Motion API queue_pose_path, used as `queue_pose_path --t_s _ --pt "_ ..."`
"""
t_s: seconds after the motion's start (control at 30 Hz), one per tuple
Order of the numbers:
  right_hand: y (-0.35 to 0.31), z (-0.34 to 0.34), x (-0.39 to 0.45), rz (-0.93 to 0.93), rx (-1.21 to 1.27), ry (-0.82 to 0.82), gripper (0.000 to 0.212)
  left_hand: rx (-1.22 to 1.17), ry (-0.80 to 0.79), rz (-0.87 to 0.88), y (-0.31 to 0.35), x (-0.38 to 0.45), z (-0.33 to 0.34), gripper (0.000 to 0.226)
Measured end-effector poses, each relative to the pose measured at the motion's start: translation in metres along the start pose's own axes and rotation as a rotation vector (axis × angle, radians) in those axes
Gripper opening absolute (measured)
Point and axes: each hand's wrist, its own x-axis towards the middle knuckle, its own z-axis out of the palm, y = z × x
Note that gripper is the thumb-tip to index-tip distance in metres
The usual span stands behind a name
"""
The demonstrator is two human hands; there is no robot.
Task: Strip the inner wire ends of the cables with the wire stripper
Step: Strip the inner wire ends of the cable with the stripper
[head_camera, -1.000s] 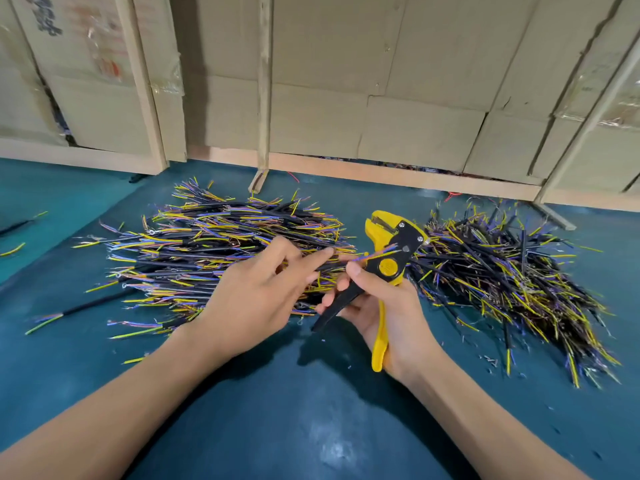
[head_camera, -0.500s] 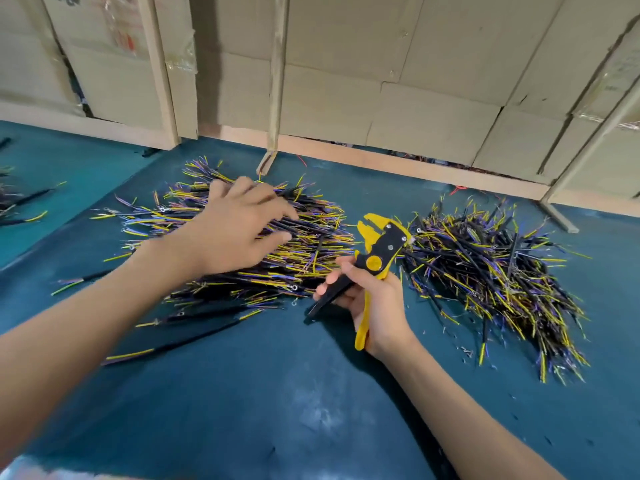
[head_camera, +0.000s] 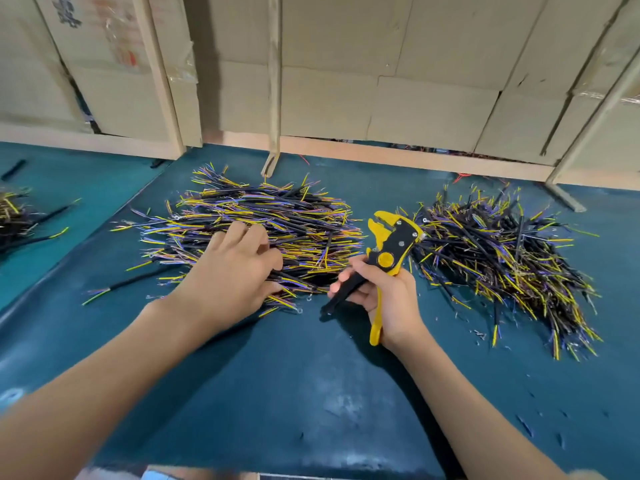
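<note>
Moved: my left hand point(head_camera: 232, 271) has slid nearer on the left pile point(head_camera: 277, 220).
Left grip: fingers curled into cables, hold unclear.
Right hand point(head_camera: 388, 299): wrapped round the stripper point(head_camera: 391, 252), handles apart.

My bench in a small cable workshop.
Heaps of cut cables point(head_camera: 263, 220) cover my teal mat point(head_camera: 311, 393); cardboard cartons point(head_camera: 398, 64) stack behind.

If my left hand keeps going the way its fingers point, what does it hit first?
The left hand points away and slightly right, already resting on the left cable pile; it would likely push deeper into those cables.
</note>
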Motion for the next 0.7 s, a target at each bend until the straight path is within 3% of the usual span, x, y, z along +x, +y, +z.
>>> queue_pose_path --t_s 0.2,0.4,0.5,0.57,0.63,0.7 --pt "-0.001 0.001 -0.001 -0.012 -0.006 -0.002 0.008 0.106 -0.078 -0.03 0.007 -0.009 0.004 0.028" --pt "-0.004 0.005 -0.004 -0.008 0.004 0.015 0.008 0.124 -0.122 0.078 0.002 -0.006 -0.013 0.015" --pt "-0.006 0.006 -0.006 -0.01 0.007 0.013 0.009 -0.152 0.06 0.191 0.0 0.001 -0.023 0.01" --pt "-0.008 0.007 -0.006 -0.01 0.012 -0.006 0.008 -0.359 0.16 0.159 0.007 0.007 -0.026 0.013" --pt "-0.01 0.007 -0.008 0.014 0.034 -0.03 0.013 -0.683 0.165 -0.042 0.019 0.012 -0.023 0.012" --pt "-0.013 0.006 -0.01 0.049 0.079 -0.065 0.022 -1.18 -0.014 -0.262 0.031 0.016 -0.016 0.012"
